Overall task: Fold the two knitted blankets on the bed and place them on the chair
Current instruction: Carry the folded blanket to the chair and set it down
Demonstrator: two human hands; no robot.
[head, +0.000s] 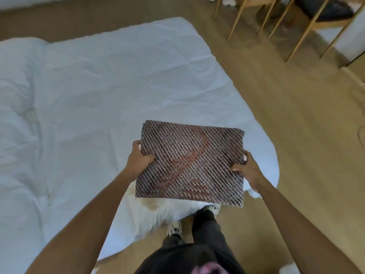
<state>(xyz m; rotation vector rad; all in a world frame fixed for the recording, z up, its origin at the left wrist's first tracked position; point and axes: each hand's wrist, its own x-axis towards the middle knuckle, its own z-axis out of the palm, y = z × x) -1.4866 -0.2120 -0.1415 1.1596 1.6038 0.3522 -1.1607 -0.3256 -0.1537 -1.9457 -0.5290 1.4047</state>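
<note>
**Folded knit blanket held up over the corner of the bed**

Starting on the left, the bed (pixel 83 91) is taking up most of the shot, with a rumpled white duvet spreading across it. Moving in, the left hand (pixel 139 160) is gripping the left edge of the folded knitted blanket (pixel 190 163), thumb lying on top and fingers curling underneath. The blanket is a flat, thick rectangle in a brownish weave with some orange patches, and it's being held level above the bed's near corner, not resting on the duvet. The right hand (pixel 247 168) is clamping the right edge the same way. Farther right and up top, wooden chair (pixel 324 22) legs are standing on the tan floor (pixel 296 135), well apart from the blanket.
</note>
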